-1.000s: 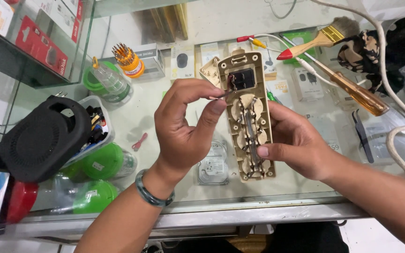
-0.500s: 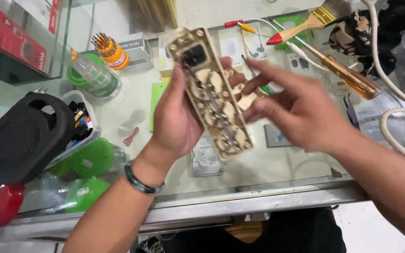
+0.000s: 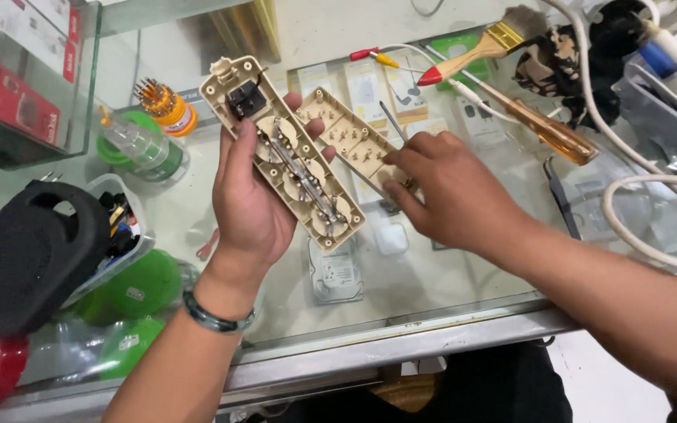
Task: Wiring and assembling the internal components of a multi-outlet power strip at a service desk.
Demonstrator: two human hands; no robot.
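The left hand [image 3: 252, 200] grips the opened beige plastic power-strip base [image 3: 284, 153] from behind, thumb along its left edge, fingertips showing past its right edge; the base is held tilted above the glass counter [image 3: 448, 290], its black rocker switch at the upper end and its long brass contact strips facing the camera. The right hand [image 3: 452, 188] presses the matching beige cover half [image 3: 350, 141] — inner side up, ribs and pins showing — down toward the counter near its middle, fingers curled around the cover's lower end.

What has changed: half a second ago the strip was one closed body between both hands; now it lies in two halves, side by side and touching along one long edge. The casing is therefore open, and the contacts are exposed for inspection.

Toward the counter's far edge lie a wooden-handled paintbrush [image 3: 479, 47] and an amber-handled screwdriver [image 3: 550, 129]; a thick white cable [image 3: 644, 227] loops at the right edge — a black speaker [image 3: 25, 251] sits at the left.
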